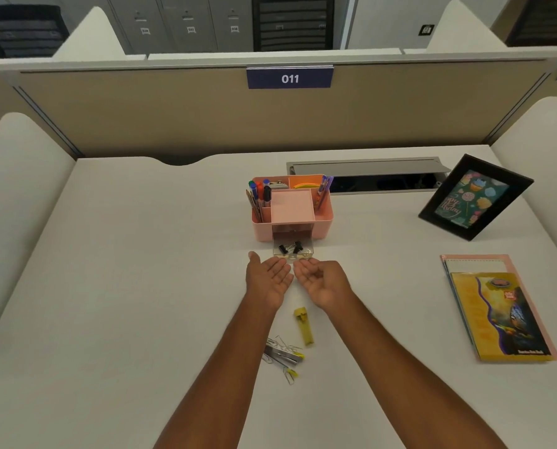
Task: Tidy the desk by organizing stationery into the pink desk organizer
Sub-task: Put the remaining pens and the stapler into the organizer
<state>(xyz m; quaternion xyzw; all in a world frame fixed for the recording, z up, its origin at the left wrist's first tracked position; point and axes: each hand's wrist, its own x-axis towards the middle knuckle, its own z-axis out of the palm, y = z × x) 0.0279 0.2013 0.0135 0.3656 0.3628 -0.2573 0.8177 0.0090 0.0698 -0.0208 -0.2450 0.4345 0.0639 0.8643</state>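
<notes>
Left hand (268,280): palm up, fingers straight and a little spread, holding nothing.
Right hand (324,281): palm up just beside the left one, fingers loosely curled; I cannot tell if something small lies inside them.
Pink desk organizer (291,218): directly ahead of both hands, smooth plastic with rounded corners, and markers and pens standing in its compartments.
Clear drawer (292,251): pulled out at the organizer's foot, just beyond the fingertips, with black binder clips (290,247) inside.
Yellow case (304,325): matte plastic, slim; it lies behind the hands, between the 2 forearms, with its long axis running roughly from the person toward the organizer.
Paper clips (283,354): thin wire, a loose pile with a metal strip, further back and close against the left forearm.
Next move, as I judge: a hand must come back toward the body, and the left one is nearer to the clips.
</notes>
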